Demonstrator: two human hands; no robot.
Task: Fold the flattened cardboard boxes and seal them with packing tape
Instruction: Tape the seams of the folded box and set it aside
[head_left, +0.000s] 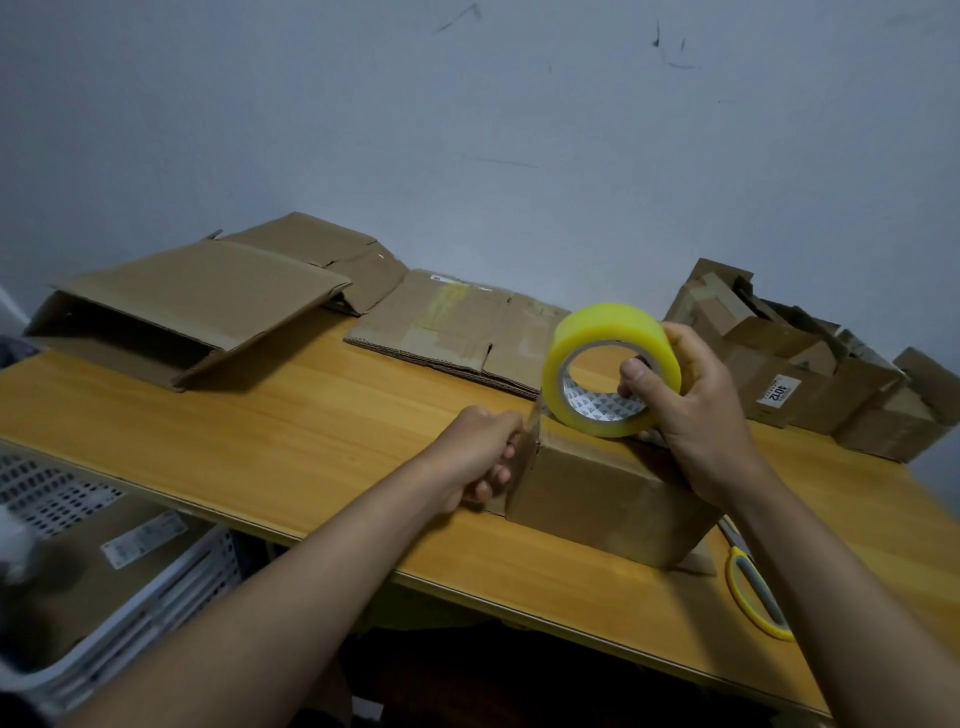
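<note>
The folded box (602, 488) sits on the bench (291, 431) just in front of the person, its long axis running from about 10 o'clock to 4 o'clock. The right hand (696, 405) grips the yellow tape roll (610, 369) above the box's top, thumb hooked through the core and fingers wrapped over the outer rim. The left hand (483, 457) is at the box's 9 o'clock end, fingers curled and pinching the free tape end (535, 415) against that end face. So the roll lies at 2 o'clock from the left hand, with a short strip stretched between them over the box edge. The pull probably has to follow the long axis toward 4 o'clock, keeping the strip centred on the seam. The scissors (753, 587) lie at the box's 4 o'clock end, nearer the right hand.
</note>
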